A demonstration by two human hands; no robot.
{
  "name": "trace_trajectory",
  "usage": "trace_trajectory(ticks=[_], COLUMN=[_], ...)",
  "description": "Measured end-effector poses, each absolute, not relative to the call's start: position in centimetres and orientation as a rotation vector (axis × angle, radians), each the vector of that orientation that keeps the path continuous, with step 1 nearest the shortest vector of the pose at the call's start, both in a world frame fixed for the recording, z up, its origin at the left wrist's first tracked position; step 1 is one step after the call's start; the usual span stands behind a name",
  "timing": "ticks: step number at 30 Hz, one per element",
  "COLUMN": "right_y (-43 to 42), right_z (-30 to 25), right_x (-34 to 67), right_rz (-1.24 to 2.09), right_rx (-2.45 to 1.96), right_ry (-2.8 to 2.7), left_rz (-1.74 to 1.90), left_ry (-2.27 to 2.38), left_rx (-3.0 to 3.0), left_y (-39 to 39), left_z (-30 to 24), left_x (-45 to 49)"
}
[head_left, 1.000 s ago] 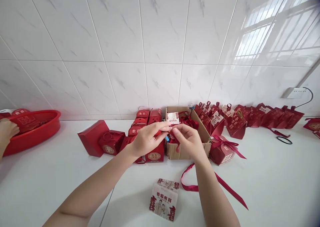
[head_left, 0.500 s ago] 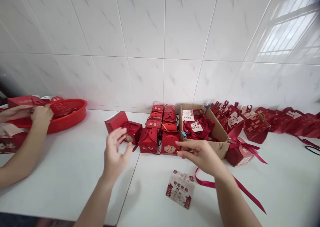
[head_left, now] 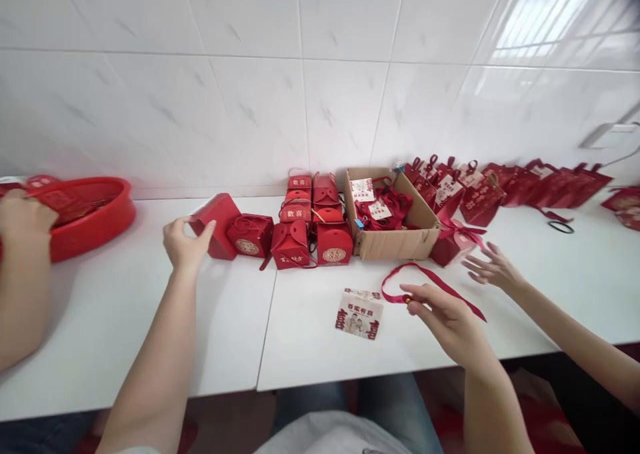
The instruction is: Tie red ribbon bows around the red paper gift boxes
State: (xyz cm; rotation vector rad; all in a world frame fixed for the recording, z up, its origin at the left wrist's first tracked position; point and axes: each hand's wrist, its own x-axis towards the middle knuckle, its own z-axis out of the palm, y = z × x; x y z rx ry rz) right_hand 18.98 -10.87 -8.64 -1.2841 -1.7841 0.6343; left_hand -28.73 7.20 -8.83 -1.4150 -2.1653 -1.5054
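My left hand is at the left end of a red gift box, its thumb and fingers closed on the box's near edge. Against that box's right side leans a smaller red box with a gold emblem. My right hand pinches a small gold piece between thumb and fingers above the table. Just behind those fingertips a dark red ribbon curves over the tabletop; I cannot tell if it is attached to the gold piece. A folded printed card lies to the left of this hand.
Several red boxes stand beside a cardboard box of ribbons and tags. Red bags line the wall. Another person's hand reaches in from the right near a bow-tied box. At left, a co-worker's hand is by a red basin.
My left hand has moved left onto the red box. My right hand has moved right and nearer, still pinching the gold piece. Another person's hand has appeared at right; the view has shifted down.
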Motion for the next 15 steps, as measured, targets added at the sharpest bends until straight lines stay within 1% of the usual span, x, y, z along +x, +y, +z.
trace_trajectory(ticks=[5, 8, 12, 15], right_y=[-13.1, -13.8, -13.8, -13.3], right_z=[-12.0, -14.1, -15.7, -15.5], right_x=[18.3, 16.9, 14.9, 13.8], right_rz=[0.769, 0.877, 0.917, 0.946], right_rx=[-1.368, -1.339, -1.234, -1.199], right_ry=[-1.643, -1.620, -1.635, -1.557], left_rz=[-1.731, -1.828, -1.972, -2.020], left_ry=[-2.120, -2.080, -1.814, -1.643], left_rx=[-1.378, -1.302, -1.201, -1.332], left_y=[9.0, 7.8, 2.7, -2.9], left_z=[-9.5, -8.8, -7.1, -6.0], left_x=[-28.8, -28.3, -27.3, -26.6])
